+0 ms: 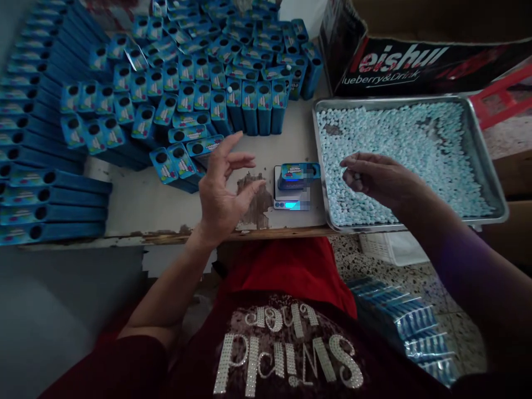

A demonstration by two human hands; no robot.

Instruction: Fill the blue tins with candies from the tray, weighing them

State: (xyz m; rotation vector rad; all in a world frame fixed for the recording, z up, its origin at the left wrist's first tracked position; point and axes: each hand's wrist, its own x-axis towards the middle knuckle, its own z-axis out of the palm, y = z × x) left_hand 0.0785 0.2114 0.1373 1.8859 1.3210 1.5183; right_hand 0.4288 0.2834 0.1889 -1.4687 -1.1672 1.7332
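My left hand (222, 191) hovers over the table, left of a small digital scale (286, 195), its fingers apart and nothing between them. On the scale rests a blue candy box (292, 172), its printed end facing up; part of the scale is blurred. Over the left part of a metal tray (320, 166), my right hand (376, 176) is closed on a few small pale candies (356, 177). Loose pale-blue candies (411, 144) cover most of the tray's bottom.
Many blue boxes (195, 94) stand at the back of the table, with more stacked at the left (50, 194). A black cardboard box (399, 66) is behind the tray. Wrapped blue packs (411, 321) and a white basket (378, 246) are on the floor.
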